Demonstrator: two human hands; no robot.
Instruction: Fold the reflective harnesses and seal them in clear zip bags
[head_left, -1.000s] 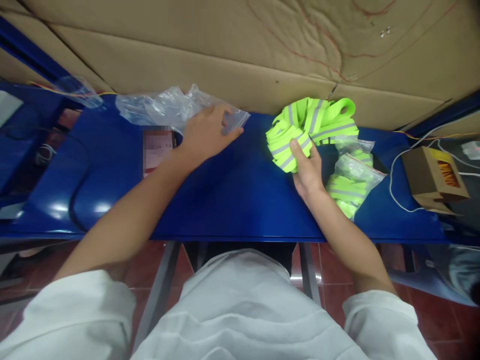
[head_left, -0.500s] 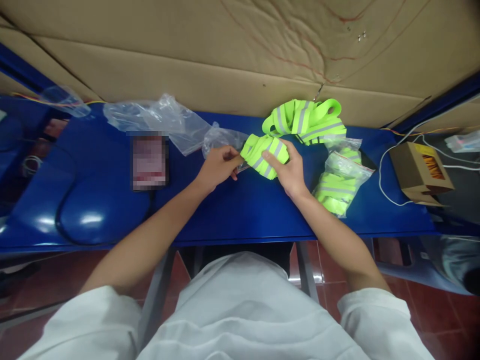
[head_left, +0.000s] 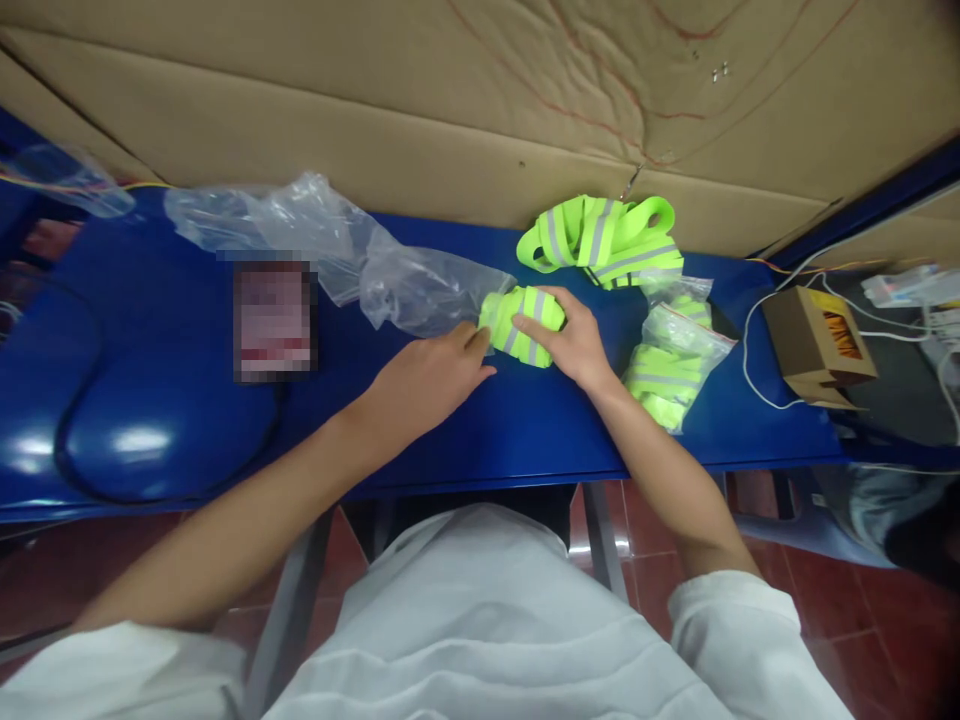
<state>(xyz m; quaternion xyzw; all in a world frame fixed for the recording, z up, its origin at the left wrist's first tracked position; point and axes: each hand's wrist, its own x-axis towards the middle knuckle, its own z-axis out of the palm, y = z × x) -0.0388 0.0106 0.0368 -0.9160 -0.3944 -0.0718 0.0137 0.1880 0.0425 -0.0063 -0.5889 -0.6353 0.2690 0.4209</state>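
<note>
Your right hand (head_left: 574, 340) is closed around a neon-yellow rolled bundle of fabric strap with grey stripes (head_left: 534, 325), thumb on top and fingers behind its far side. The bundle is at the middle of the blue, glossy tabletop (head_left: 540, 430), between your two hands. Your left hand (head_left: 439, 378) is at the bundle's left end, its fingers bent beside the mouth of a see-through plastic bag (head_left: 420, 285); whether they pinch the film, you cannot tell from here. The bag stretches leftward from the bundle, and the bundle's left end appears to lie under its film. Your hands are near each other but not touching.

Towards the tabletop's back left corner, a crumpled heap of transparent plastic bags (head_left: 300, 225) lies along the back edge, meeting the bag by your left hand. In front of that heap sits a dark reddish block (head_left: 274, 320), its face blurred out, with a thin black cable (head_left: 67, 400) looping towards the front left corner.

Right of the middle, at the back edge, is a loose pile of neon-yellow, grey-striped strap (head_left: 607, 240). Nearer the front edge, just beyond your right forearm, lies a zip-top clear pouch packed with yellow strap (head_left: 664, 375). At the right end stands an open brown cardboard box (head_left: 802, 340), a white cable (head_left: 748, 350) curving beside it.
</note>
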